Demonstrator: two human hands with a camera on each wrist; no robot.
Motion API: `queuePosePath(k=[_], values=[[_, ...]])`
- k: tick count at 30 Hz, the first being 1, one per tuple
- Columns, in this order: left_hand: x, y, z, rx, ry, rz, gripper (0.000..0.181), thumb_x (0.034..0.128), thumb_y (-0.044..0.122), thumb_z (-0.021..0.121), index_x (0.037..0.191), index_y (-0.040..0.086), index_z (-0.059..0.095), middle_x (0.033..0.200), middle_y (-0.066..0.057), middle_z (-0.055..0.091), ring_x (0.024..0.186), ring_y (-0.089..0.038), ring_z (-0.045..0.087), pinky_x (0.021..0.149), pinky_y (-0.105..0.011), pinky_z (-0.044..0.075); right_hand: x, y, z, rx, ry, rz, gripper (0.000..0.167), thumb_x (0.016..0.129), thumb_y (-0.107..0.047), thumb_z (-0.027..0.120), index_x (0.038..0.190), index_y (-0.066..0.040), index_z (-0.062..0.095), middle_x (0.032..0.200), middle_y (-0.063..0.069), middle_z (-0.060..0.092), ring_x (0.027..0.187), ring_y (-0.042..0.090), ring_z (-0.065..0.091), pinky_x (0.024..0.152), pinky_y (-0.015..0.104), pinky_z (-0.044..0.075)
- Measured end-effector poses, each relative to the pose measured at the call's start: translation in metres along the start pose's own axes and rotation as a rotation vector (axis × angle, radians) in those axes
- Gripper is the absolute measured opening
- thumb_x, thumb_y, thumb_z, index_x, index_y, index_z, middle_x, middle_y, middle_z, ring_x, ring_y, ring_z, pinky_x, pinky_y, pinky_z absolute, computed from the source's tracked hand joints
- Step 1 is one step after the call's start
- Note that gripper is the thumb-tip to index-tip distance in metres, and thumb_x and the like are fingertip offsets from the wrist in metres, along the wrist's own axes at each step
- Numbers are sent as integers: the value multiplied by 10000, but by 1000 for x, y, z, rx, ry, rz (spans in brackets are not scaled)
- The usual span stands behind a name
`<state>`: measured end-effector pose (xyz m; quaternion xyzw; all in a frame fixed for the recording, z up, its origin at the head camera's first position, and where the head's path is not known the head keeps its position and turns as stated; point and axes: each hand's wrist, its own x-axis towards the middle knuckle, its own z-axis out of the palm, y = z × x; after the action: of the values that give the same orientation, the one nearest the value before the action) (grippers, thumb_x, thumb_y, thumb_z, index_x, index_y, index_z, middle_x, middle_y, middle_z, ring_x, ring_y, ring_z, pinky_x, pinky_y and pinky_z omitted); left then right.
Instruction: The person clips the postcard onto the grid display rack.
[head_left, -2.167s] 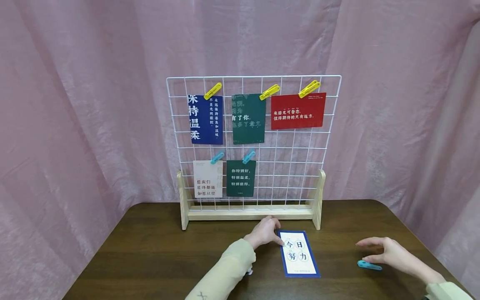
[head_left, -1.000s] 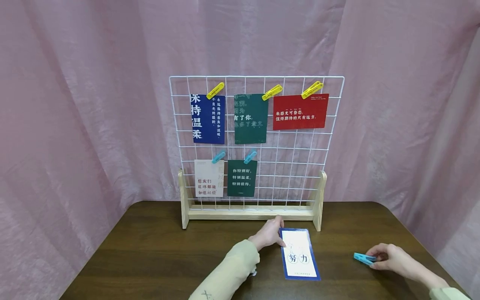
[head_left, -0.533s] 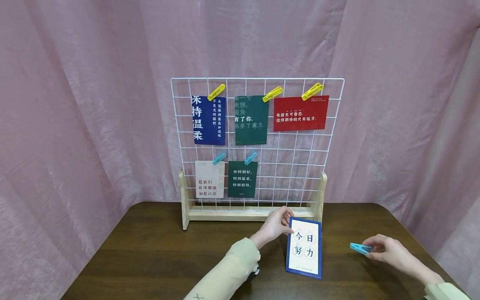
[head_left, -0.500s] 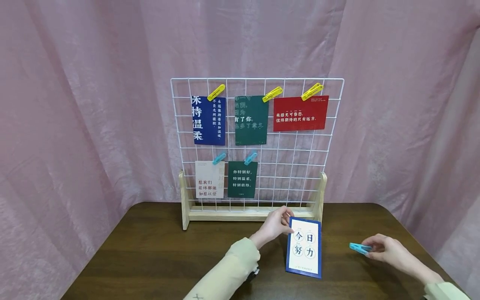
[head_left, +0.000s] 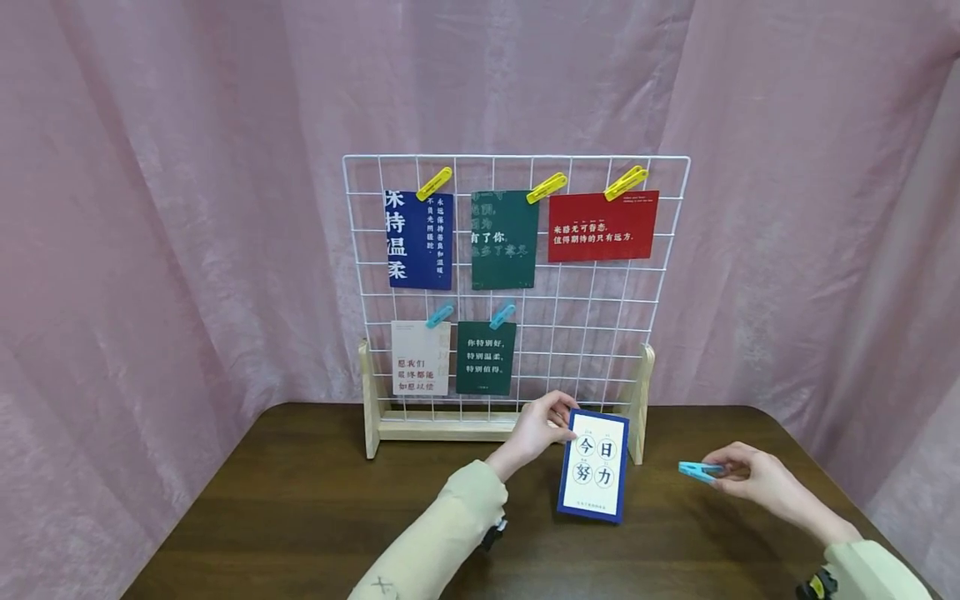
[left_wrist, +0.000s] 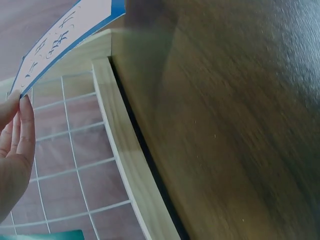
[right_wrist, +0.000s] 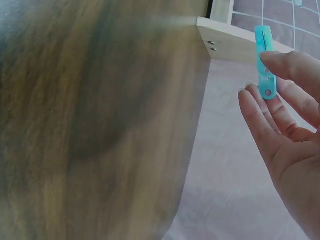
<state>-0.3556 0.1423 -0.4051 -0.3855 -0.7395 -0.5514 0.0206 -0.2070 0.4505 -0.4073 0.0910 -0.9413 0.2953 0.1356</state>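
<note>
My left hand [head_left: 536, 429] pinches the upper left corner of a blue-bordered white card [head_left: 592, 465]. The card is tilted and held above the table, in front of the rack's wooden base. In the left wrist view the card [left_wrist: 67, 37] reaches up from between thumb and fingers. To the right, my right hand [head_left: 761, 482] holds a light blue clothespin [head_left: 699, 472] over the table. The right wrist view shows that clothespin [right_wrist: 265, 60] between the thumb and fingers, pointing towards the rack.
A white wire grid rack [head_left: 585, 321] stands on wooden feet [head_left: 637, 404] at the back of the brown table [head_left: 300, 500]. Yellow clips [head_left: 547, 187] hold three cards along its top; blue clips [head_left: 503, 315] hold two lower down. Behind hangs a pink curtain [head_left: 187, 208].
My left hand has lifted the card off the table, towards the rack. My right hand has picked up the blue clothespin and moved it up and left.
</note>
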Motion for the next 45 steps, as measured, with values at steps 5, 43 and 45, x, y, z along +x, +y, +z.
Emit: queuePosePath(k=[5,43,45], values=[[0,1,-11,-3,31,-13,359,689,-77,740,995,56,606,767,-35,553,652,-82,527,584,-216,459,8,-5,-1,-23,34,-23,277,745,-167,748,989,-104,633,903,-16,566,798,140,576,646,285,459],[27,39,-71,20,147,73,348,773,-17,693,1092,74,588,848,-73,588,727,-125,564,628,-248,480,87,-88,-38,-40,90,-303,218,794,-35,682,1006,-37,632,917,39,573,760,140,572,676,342,496],[30,41,-72,27,156,83,348,771,-30,689,1089,71,591,840,-65,590,723,-125,566,626,-248,481,91,-92,-38,-45,92,-317,221,791,-32,685,1005,-27,632,919,46,574,759,147,574,676,353,496]])
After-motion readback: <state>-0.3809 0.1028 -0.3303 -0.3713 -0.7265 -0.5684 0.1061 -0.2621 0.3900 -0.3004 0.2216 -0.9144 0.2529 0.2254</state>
